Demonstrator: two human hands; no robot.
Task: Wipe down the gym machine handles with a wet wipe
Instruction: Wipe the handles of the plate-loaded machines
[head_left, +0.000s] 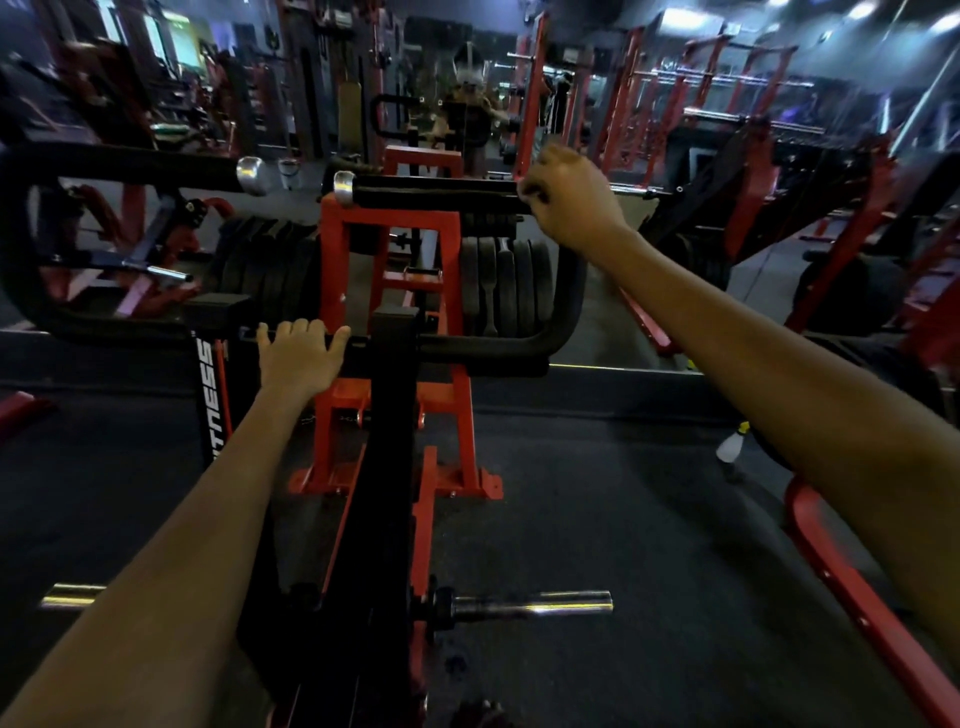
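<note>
**Both hands on the black bars of a red-framed gym machine**

Nearest the camera, a chrome sleeve (532, 604) juts out to the right from the machine's black central beam (382, 519), low over the dark rubber floor (597, 519). Further along that beam, the left hand (301, 358) rests on the lower crossbar (483, 347), just left of the beam, fingers draped over the top of the bar and thumb spread toward the beam; it lies on the bar rather than closing round it. The crossbar's padded right end curves upward. On the floor to the right stands a small white spray bottle (731, 442) with a yellow top.

Beyond, the right hand (571, 197) is curled at the right end of the upper padded handle (436, 200), whose chrome cap (344, 188) sits at the far left end. A small pale scrap shows at the fingertips, against the handle (whether it is the wet wipe cannot be told, with the motion blur), so the hand looks closed on the handle itself. Black weight plates (498, 291) hang behind, on the red frame (337, 260)
</note>
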